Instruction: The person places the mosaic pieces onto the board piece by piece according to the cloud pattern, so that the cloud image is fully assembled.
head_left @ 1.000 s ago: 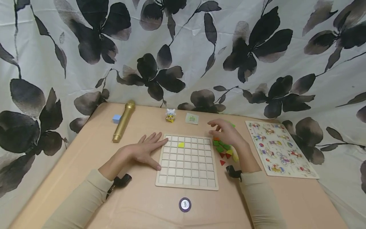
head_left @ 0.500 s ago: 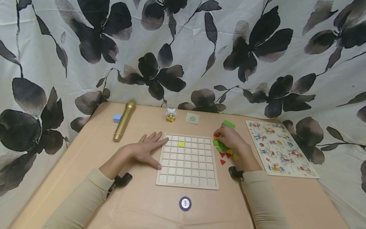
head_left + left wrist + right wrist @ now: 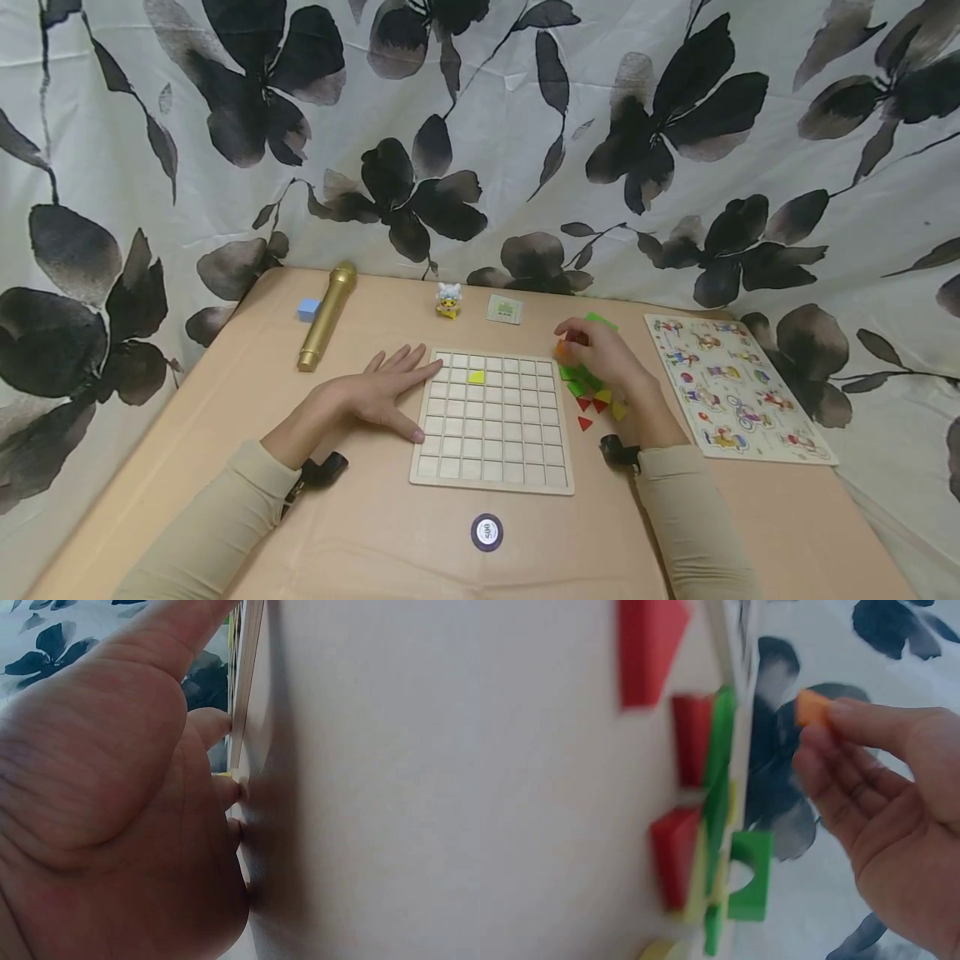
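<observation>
Between thumb and fingertips, my right hand (image 3: 600, 354) pinches a small orange block (image 3: 812, 709), raised over a cluster of coloured pieces to the right of the board. In that cluster lie several green blocks (image 3: 576, 388), red triangles (image 3: 584, 423) and a yellow piece (image 3: 618, 411); the hand hides some of them. My left hand (image 3: 382, 396), fingers spread, rests flat at the left edge of the pale wooden grid board (image 3: 491, 489), thumb and forefinger touching its rim. One yellow piece (image 3: 476, 377) sits in a cell near the board's upper left.
A picture puzzle board (image 3: 738, 392) lies at the right. Along the back are a gold tube (image 3: 327, 317), a blue block (image 3: 307, 310), a small figurine (image 3: 448, 301) and a square card (image 3: 504, 310). A round chip marked 500 (image 3: 487, 532) lies in front of the grid board.
My right hand went down into the cluster, took hold of the orange block and lifted it slightly. The left hand and the grid board stayed in place.
</observation>
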The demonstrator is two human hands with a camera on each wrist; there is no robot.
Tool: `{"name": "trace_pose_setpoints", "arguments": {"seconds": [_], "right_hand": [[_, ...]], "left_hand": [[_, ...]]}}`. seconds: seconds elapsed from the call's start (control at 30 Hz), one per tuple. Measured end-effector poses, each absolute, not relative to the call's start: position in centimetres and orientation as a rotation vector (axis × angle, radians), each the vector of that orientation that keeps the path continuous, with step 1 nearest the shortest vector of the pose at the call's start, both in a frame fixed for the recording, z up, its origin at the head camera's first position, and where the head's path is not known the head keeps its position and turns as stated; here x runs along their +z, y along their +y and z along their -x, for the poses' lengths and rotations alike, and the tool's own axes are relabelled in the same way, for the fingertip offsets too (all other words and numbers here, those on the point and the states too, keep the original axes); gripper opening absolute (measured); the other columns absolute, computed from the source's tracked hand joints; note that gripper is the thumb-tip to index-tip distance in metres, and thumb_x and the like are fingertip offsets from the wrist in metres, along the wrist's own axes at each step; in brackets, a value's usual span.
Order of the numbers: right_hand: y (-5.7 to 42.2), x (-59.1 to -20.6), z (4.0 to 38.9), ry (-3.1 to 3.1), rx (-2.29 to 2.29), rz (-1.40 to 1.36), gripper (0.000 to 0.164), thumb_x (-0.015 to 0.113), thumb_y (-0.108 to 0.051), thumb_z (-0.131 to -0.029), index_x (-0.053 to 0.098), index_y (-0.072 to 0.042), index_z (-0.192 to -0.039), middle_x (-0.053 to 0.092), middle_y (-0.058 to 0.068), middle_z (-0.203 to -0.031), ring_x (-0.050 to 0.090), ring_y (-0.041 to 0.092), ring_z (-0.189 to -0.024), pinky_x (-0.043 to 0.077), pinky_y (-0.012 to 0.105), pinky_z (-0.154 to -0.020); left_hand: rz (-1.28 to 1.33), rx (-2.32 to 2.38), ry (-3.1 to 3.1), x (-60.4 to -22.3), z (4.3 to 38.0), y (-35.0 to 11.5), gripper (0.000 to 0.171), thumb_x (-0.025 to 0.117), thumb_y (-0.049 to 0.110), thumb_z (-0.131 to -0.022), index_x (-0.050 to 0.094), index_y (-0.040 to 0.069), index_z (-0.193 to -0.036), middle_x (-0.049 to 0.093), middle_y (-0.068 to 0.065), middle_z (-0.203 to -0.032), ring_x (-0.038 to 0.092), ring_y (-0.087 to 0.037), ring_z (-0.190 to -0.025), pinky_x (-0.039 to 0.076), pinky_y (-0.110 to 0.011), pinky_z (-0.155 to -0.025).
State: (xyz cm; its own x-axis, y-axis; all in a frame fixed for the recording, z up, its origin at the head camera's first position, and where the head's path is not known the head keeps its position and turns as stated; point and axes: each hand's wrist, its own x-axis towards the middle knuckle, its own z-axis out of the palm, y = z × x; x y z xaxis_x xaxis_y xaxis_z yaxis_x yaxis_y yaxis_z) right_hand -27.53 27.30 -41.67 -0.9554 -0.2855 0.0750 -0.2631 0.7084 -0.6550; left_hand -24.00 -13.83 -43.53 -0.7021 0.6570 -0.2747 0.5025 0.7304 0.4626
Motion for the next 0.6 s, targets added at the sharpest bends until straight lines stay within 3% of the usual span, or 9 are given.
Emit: {"name": "trace_pose_setpoints", "arguments": {"seconds": [0.17, 0.27, 0.4, 0.47, 0.6], "right_hand": [[25.5, -40.4, 27.5, 2.787, -1.379, 0.609, 0.025, 0.067, -0.005, -0.101, 0.07, -0.003, -0.125, 0.073, 0.015, -0.111, 0.072, 0.025, -0.092, 0.06, 0.023, -0.081], [23.6, -39.9, 27.0, 2.595, -1.599, 0.575, 0.029, 0.068, 0.0, -0.099, 0.067, 0.0, -0.128, 0.07, 0.019, -0.111, 0.076, 0.031, -0.096, 0.063, 0.038, -0.088], [20.9, -40.1, 26.6, 2.38, -1.728, 0.512, 0.029, 0.069, 0.001, -0.097, 0.066, 0.004, -0.126, 0.067, 0.021, -0.108, 0.075, 0.042, -0.101, 0.058, 0.059, -0.092], [19.9, -40.5, 26.8, 2.355, -1.685, 0.529, 0.027, 0.072, -0.002, -0.096, 0.068, 0.002, -0.122, 0.068, 0.018, -0.105, 0.074, 0.042, -0.099, 0.061, 0.054, -0.09], [18.9, -41.7, 27.2, 2.437, -1.462, 0.634, 0.021, 0.079, -0.008, -0.092, 0.072, -0.003, -0.112, 0.069, 0.01, -0.097, 0.067, 0.028, -0.085, 0.059, 0.03, -0.074]], "left_hand": [[-0.886, 0.505, 2.509, -43.5, 24.0, -13.8, 0.123, 0.081, 0.07, -0.076, 0.013, 0.025, -0.169, -0.008, -0.017, -0.175, -0.011, -0.04, -0.162, -0.01, -0.068, -0.125], [-0.881, 0.508, 2.506, -43.5, 24.0, -13.8, 0.124, 0.081, 0.07, -0.076, 0.013, 0.025, -0.169, -0.009, -0.017, -0.175, -0.012, -0.04, -0.162, -0.01, -0.067, -0.125], [-0.875, 0.503, 2.499, -43.4, 23.9, -13.7, 0.123, 0.08, 0.071, -0.076, 0.012, 0.026, -0.169, -0.01, -0.016, -0.175, -0.013, -0.039, -0.162, -0.011, -0.066, -0.126], [-0.877, 0.508, 2.498, -43.4, 23.8, -13.7, 0.123, 0.081, 0.07, -0.076, 0.014, 0.026, -0.169, -0.009, -0.016, -0.175, -0.012, -0.039, -0.162, -0.01, -0.067, -0.125], [-0.877, 0.512, 2.503, -43.3, 23.8, -13.7, 0.122, 0.081, 0.07, -0.076, 0.015, 0.026, -0.169, -0.008, -0.016, -0.175, -0.012, -0.039, -0.162, -0.01, -0.067, -0.125]]}}
